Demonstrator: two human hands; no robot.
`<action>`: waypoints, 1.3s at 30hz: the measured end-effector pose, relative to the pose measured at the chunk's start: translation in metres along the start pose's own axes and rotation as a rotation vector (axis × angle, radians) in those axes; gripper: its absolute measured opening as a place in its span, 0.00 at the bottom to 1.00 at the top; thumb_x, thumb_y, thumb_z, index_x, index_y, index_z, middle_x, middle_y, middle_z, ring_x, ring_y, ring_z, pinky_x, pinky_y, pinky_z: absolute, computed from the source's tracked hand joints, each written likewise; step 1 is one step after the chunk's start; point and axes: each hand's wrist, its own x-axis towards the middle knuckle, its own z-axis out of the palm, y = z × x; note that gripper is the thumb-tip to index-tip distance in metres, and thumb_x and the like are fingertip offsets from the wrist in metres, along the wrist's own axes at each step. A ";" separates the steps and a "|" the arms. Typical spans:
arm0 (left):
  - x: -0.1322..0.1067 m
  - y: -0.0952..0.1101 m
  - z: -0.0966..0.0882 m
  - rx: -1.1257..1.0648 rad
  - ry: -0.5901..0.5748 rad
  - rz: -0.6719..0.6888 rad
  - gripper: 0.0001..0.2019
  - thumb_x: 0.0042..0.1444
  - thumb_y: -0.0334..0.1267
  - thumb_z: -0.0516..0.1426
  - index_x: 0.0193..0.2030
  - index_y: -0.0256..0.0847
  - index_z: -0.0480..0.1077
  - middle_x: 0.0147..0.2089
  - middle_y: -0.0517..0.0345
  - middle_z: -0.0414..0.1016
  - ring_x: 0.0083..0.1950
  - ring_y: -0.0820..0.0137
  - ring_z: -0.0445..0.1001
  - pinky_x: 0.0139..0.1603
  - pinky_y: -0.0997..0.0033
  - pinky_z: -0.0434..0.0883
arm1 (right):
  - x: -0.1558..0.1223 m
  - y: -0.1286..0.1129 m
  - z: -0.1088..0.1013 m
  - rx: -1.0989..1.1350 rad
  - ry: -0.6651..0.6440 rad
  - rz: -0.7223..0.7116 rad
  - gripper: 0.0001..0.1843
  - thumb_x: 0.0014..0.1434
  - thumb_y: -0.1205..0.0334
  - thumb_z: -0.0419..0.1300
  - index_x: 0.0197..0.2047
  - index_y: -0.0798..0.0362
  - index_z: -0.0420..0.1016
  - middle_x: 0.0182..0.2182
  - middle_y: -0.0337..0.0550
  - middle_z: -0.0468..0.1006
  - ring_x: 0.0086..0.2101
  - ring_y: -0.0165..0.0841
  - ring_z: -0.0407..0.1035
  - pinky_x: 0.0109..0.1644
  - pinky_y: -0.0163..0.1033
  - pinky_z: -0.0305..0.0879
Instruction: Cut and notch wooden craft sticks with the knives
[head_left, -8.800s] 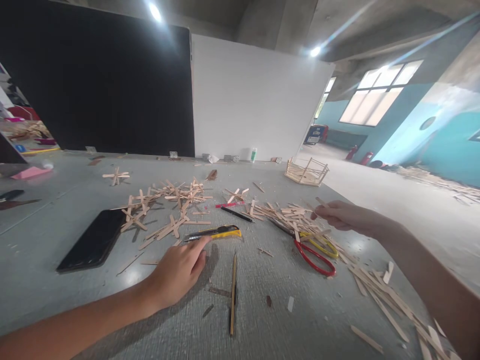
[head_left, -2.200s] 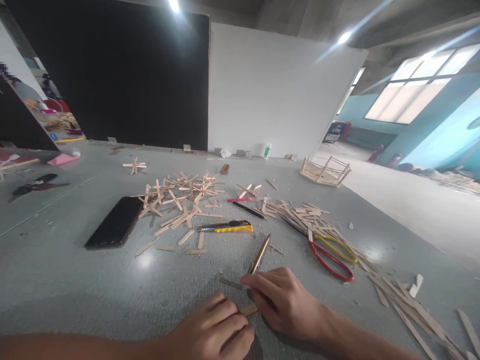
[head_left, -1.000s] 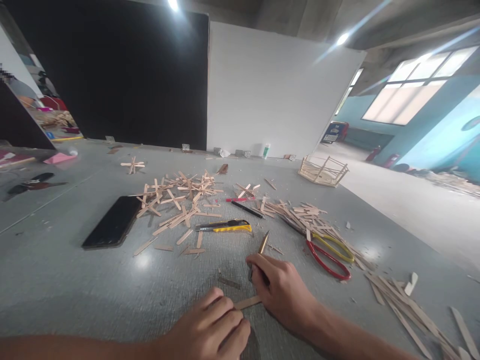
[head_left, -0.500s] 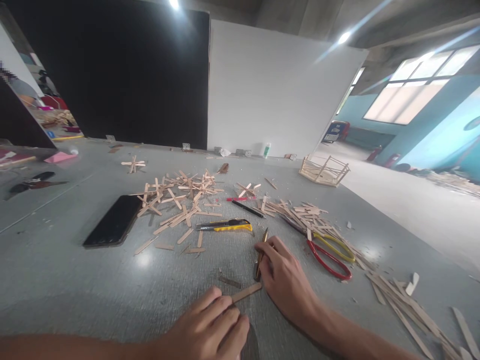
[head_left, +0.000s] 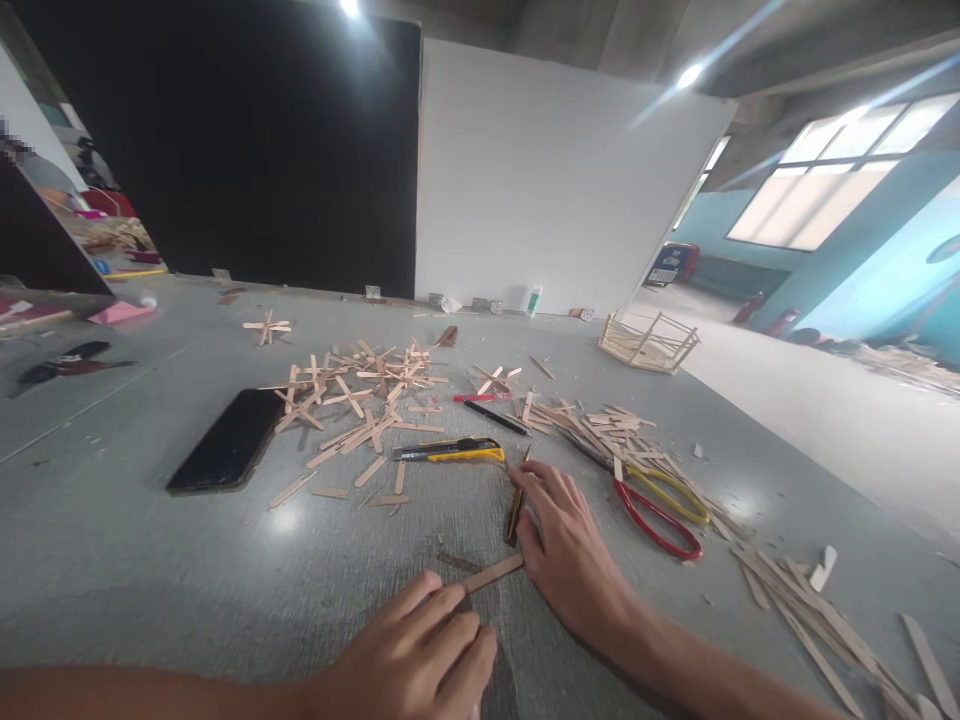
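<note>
My left hand (head_left: 420,640) is low in the middle, its fingers bent over a flat wooden craft stick (head_left: 495,573). The stick's free end points right, toward my right hand's thumb. A dark flat edge shows beneath the left fingers; the rest is hidden. My right hand (head_left: 566,540) rests on the table with fingers spread over a short, pointed, dark-and-yellow pencil-like tool (head_left: 516,512). Fingertips reach its upper part, and the thumb is apart from them near its lower end. Just beyond lies a yellow-and-black utility knife (head_left: 450,451).
Behind the knife are a black pen (head_left: 495,417) and a pile of craft sticks (head_left: 375,375). A phone (head_left: 229,440) lies left. To the right are red-and-yellow-handled scissors (head_left: 660,515), more sticks (head_left: 810,620) and a small stick frame (head_left: 649,343). Panels (head_left: 555,180) stand behind.
My right fingers have loosened and spread around the pencil-like tool, which sits slightly farther up and left. My left hand and the craft stick have barely moved.
</note>
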 end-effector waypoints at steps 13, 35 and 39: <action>-0.005 -0.001 0.004 0.013 -0.026 -0.003 0.16 0.68 0.26 0.47 0.46 0.34 0.76 0.34 0.52 0.81 0.40 0.63 0.82 0.52 0.60 0.77 | 0.003 -0.011 -0.012 0.239 -0.099 -0.245 0.25 0.65 0.77 0.50 0.61 0.53 0.74 0.60 0.55 0.76 0.59 0.41 0.72 0.62 0.49 0.73; -0.001 -0.002 0.002 0.039 -0.107 -0.001 0.15 0.68 0.28 0.48 0.51 0.31 0.75 0.48 0.44 0.81 0.45 0.60 0.77 0.50 0.60 0.74 | 0.000 -0.016 -0.019 0.356 -0.209 -0.346 0.23 0.66 0.77 0.49 0.59 0.56 0.74 0.55 0.54 0.79 0.55 0.39 0.75 0.59 0.47 0.75; 0.001 -0.003 0.005 -0.008 -0.198 -0.024 0.13 0.66 0.28 0.51 0.50 0.32 0.75 0.47 0.45 0.80 0.44 0.60 0.76 0.49 0.61 0.74 | 0.000 -0.016 -0.018 0.356 -0.205 -0.331 0.24 0.66 0.77 0.49 0.60 0.56 0.73 0.56 0.53 0.79 0.56 0.38 0.74 0.60 0.47 0.74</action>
